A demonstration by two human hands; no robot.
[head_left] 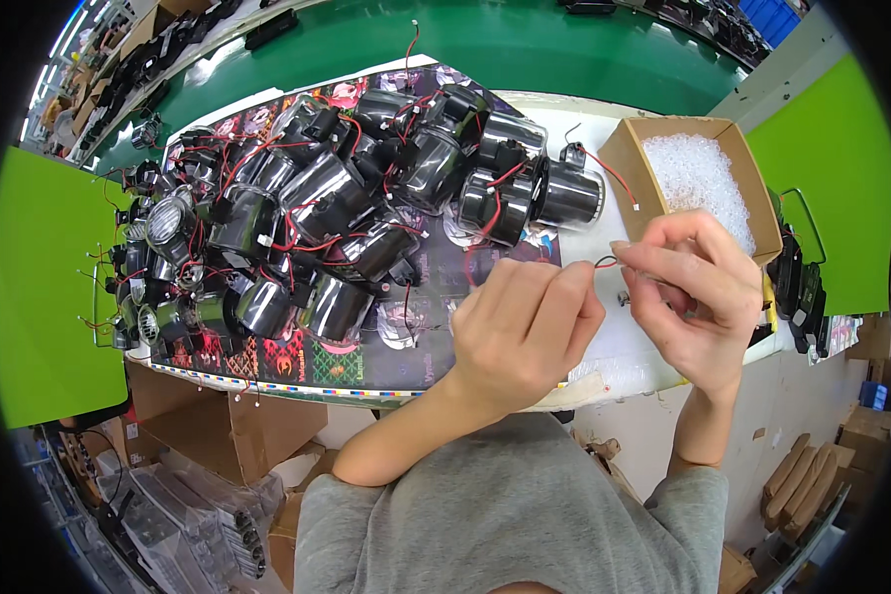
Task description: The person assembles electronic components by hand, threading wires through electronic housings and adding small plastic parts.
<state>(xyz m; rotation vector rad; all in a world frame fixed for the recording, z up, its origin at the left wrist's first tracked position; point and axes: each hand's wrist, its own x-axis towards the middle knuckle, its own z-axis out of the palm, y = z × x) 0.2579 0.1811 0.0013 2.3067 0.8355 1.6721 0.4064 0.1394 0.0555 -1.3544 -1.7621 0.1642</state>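
Observation:
Over the near right part of the table, a short loop of thin red-and-black wire spans the gap between my two hands. My left hand is closed with its knuckles up, gripping one end of the wire; anything else inside the fist is hidden. Thumb and fingertips of my right hand pinch the other end. Beyond my hands lies a black cylindrical unit with a clear shell and a red lead ending in a small white connector. A small metallic piece shows on the white surface between my hands.
A heap of similar black cylindrical units with red leads covers the printed mat at left. An open cardboard box of small clear pieces stands at right. Green panels flank the table; a green surface lies beyond.

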